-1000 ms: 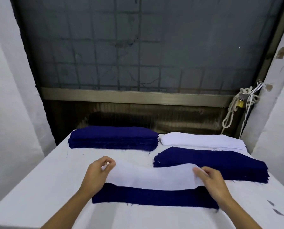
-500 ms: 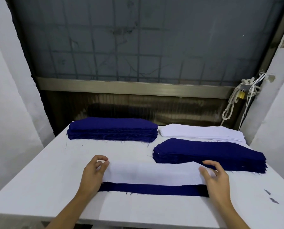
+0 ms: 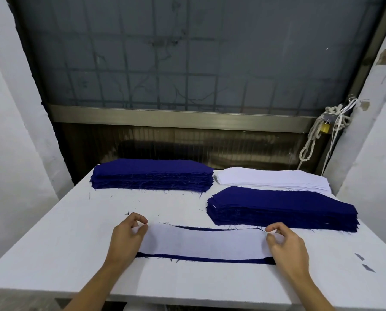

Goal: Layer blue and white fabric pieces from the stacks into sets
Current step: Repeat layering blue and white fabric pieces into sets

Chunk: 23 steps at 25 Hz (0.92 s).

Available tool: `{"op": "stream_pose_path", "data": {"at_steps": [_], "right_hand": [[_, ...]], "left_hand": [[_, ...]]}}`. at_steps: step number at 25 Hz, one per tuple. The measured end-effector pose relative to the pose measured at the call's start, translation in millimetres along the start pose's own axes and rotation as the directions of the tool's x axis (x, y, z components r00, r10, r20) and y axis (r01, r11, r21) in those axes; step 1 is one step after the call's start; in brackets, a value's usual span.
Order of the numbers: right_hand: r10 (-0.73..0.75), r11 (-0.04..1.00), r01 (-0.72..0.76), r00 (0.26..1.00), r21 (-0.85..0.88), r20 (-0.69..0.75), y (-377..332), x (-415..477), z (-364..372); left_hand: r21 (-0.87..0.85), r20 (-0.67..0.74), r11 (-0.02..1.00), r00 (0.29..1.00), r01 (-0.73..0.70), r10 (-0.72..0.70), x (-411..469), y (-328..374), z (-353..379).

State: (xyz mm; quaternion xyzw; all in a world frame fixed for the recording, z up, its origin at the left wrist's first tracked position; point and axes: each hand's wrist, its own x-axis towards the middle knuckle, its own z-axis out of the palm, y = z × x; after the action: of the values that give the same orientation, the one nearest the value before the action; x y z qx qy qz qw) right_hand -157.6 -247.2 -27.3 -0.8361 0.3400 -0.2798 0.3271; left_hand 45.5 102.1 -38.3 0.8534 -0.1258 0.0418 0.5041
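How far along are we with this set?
Done: a white piece lies over a blue piece, with blue showing at both long edges. In hand: the left hand and right hand pinch its ends, apparently aligning it. Left: the left blue stack, right blue stack and white stack hold many pieces.

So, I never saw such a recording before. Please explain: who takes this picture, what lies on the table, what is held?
No machine here: a person wears one camera on the head, so you look down at their own two bare hands. The left hand and right hand each pinch one end of a white piece, laid on a blue piece on the table. Behind lie a left blue stack, a right blue stack and a white stack.
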Motion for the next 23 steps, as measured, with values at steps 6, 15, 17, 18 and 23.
{"op": "stream_pose_path", "data": {"at_steps": [6,15,17,18,23], "right_hand": [[-0.048,0.986,0.042,0.998,-0.160,-0.034,-1,0,2],[-0.028,0.966,0.026,1.000,-0.256,-0.004,1,7,7],[-0.027,0.961,0.022,1.000,-0.277,-0.015,1,8,6],[-0.052,0.944,0.048,0.999,-0.327,-0.004,2,9,4],[-0.176,0.736,0.306,0.948,-0.604,0.266,-8,38,-13]], "left_hand": [[0.100,0.002,0.994,0.999,-0.034,0.034,0,2,4],[0.217,-0.016,0.975,0.998,-0.048,0.053,-1,8,7],[0.259,0.008,0.965,0.999,-0.051,0.051,1,8,7],[0.284,0.041,0.957,0.998,-0.060,0.050,5,10,6],[0.524,0.273,0.842,0.962,-0.129,-0.023,42,33,-12]]}}
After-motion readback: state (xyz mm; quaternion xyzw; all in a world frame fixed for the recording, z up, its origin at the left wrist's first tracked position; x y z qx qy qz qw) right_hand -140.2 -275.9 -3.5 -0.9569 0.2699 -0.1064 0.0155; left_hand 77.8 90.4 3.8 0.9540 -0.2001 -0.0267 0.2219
